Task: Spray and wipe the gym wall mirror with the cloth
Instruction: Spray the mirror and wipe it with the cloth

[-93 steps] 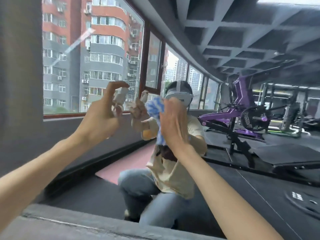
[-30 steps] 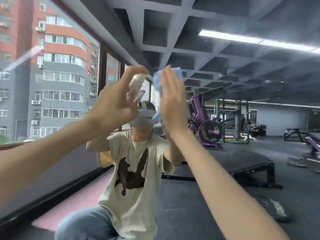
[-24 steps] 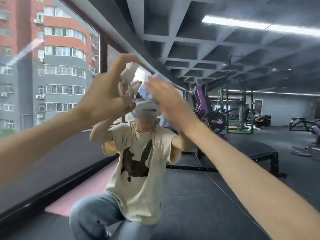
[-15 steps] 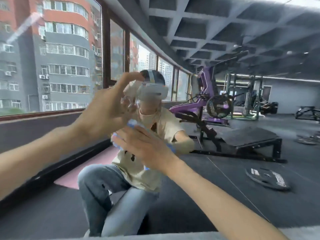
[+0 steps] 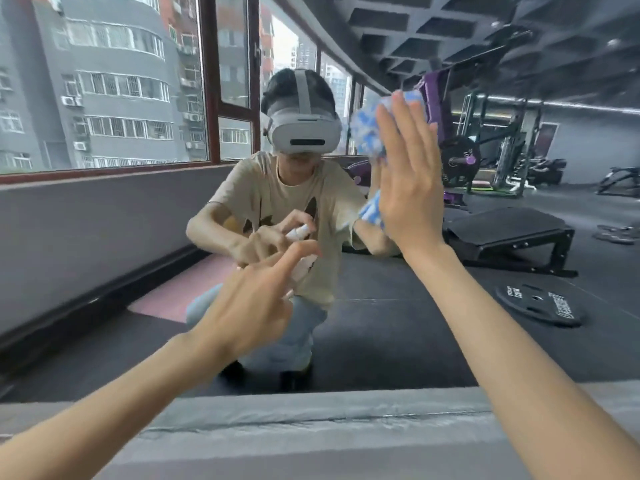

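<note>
The right hand (image 5: pixel 408 174), fingers straight, presses the cloth (image 5: pixel 367 133) flat on the mirror (image 5: pixel 381 323); the left hand (image 5: pixel 252 306) grips the spray bottle (image 5: pixel 305 265).

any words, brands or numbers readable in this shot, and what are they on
No text here can be quoted.
White lettering on the weight plate lying on the floor: reversed and blurred, unreadable.
Any marking on the disc on the purple machine: too small to tell.

The white lettering on the weight plate (image 5: pixel 540 304) is too blurred to read.
</note>
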`<action>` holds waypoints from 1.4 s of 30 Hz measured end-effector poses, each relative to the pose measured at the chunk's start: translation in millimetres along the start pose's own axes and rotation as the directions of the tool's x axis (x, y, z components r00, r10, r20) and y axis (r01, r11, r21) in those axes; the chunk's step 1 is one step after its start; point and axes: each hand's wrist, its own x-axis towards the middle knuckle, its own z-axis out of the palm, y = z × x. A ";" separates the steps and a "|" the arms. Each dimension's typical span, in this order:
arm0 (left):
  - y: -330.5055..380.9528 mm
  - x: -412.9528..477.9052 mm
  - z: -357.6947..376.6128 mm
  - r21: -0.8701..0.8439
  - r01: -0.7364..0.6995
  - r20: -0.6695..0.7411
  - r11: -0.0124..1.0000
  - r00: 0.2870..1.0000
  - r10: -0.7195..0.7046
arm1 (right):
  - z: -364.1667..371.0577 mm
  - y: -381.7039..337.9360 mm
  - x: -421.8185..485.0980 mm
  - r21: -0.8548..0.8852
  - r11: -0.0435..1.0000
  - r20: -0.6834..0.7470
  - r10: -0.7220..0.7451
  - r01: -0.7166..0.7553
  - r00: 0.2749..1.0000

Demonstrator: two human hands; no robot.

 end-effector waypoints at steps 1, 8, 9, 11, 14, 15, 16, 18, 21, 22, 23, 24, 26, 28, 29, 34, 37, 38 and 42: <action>-4.2 -10.8 0.9 -0.009 0.011 0.000 1.000 1.000 -0.011 | 1.3 -10.5 -3.4 0.004 0.997 -0.023 0.073 -0.073 0.997; -41.0 -76.2 6.3 -0.121 0.214 0.006 0.969 0.977 -0.215 | 16.0 -67.3 -41.5 0.025 0.971 -0.040 0.240 -0.239 0.970; -43.6 -82.6 3.2 -0.103 0.214 0.019 0.971 0.977 -0.214 | 13.3 -71.6 -47.1 0.038 0.969 -0.011 0.246 -0.246 0.969; -47.7 -90.3 -5.4 -0.074 0.201 0.035 0.977 0.979 -0.199 | 9.7 -79.8 -45.0 0.101 0.967 0.036 0.231 -0.234 0.972; -58.3 -93.8 -20.6 -0.070 0.201 -0.018 0.977 0.979 -0.203 | 22.4 -93.9 -19.1 0.196 0.963 0.058 0.180 -0.188 0.982; -62.7 -96.2 -25.1 -0.075 0.211 -0.043 0.975 0.976 -0.214 | 31.3 -100.8 -13.1 0.188 0.966 0.040 0.173 -0.177 0.984; -66.5 -99.3 -28.9 -0.079 0.213 -0.064 0.974 0.974 -0.218 | 39.3 -108.7 -12.8 0.166 0.973 0.023 0.158 -0.159 0.987; -69.8 -108.6 -36.0 -0.093 0.198 -0.075 0.976 0.976 -0.206 | 47.8 -126.2 -42.7 0.132 0.991 0.053 0.030 -0.036 0.998; -75.1 -118.9 -50.1 -0.144 0.228 -0.082 0.963 0.967 -0.241 | 39.1 -145.7 -148.1 0.245 0.890 0.342 -0.451 0.385 0.824; -77.6 -122.0 -55.1 -0.152 0.241 -0.093 0.959 0.962 -0.257 | 30.3 -146.3 -180.6 0.351 0.784 0.425 -0.620 0.512 0.659; -80.0 -124.5 -59.8 -0.150 0.248 -0.102 0.957 0.959 -0.264 | 23.0 -144.0 -196.0 0.443 0.666 0.448 -0.744 0.600 0.496; -81.4 -126.7 -65.0 -0.139 0.247 -0.107 0.959 0.959 -0.263 | 21.1 -137.6 -190.4 0.481 0.571 0.420 -0.816 0.665 0.397; -85.1 -131.0 -76.5 -0.132 0.266 -0.119 0.955 0.952 -0.281 | 32.8 -130.0 -132.5 0.308 0.578 0.308 -0.812 0.756 0.495; -87.7 -133.4 -83.5 -0.166 0.290 -0.140 0.943 0.939 -0.313 | 57.4 -126.1 -51.4 0.038 0.831 0.135 -0.555 0.555 0.821; -87.5 -134.8 -84.7 -0.189 0.305 -0.146 0.934 0.931 -0.334 | 68.0 -132.7 -20.1 0.025 0.940 0.074 -0.342 0.341 0.937; -87.3 -137.9 -87.5 -0.234 0.334 -0.149 0.913 0.916 -0.373 | 123.3 -213.8 -121.7 0.068 0.816 0.388 -0.552 0.574 0.738; -86.2 -145.6 -94.9 -0.194 0.329 -0.127 0.924 0.926 -0.356 | 108.0 -217.1 -204.0 0.246 0.557 0.479 -0.781 0.793 0.401; -86.7 -148.1 -98.6 -0.183 0.326 -0.129 0.928 0.927 -0.351 | 99.9 -213.3 -191.8 0.228 0.460 0.427 -0.839 0.858 0.337; -94.6 -154.4 -109.8 -0.165 0.352 -0.176 0.921 0.909 -0.378 | 102.5 -194.0 -40.4 0.068 0.837 0.089 -0.548 0.543 0.832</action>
